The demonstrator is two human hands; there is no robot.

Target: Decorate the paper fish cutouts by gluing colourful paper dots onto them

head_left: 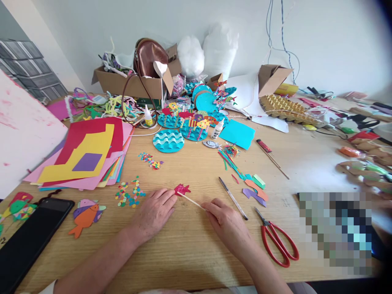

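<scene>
A small red paper fish [183, 189] lies on the table in front of me. At its left edge, the fingertips of my left hand [157, 212] pinch or press it down. My right hand [225, 218] grips a thin pale stick [192, 201], whose far end touches the fish. A clear pen [233, 199] lies just beyond my right hand. Red-handled scissors [277, 239] rest to its right, blades slightly apart. Left of my left hand are loose coloured paper dots [130, 193] and stacked fish cutouts [87, 214] with an orange one on top.
Coloured paper sheets [88, 151] are piled at left, near a black phone [33, 241]. Two glue bottles [148, 117] and blue wave-covered discs [168, 141] stand farther back. Paper scraps [255, 191] and a red cutter [263, 145] lie right. A cardboard box [131, 85] sits by the wall.
</scene>
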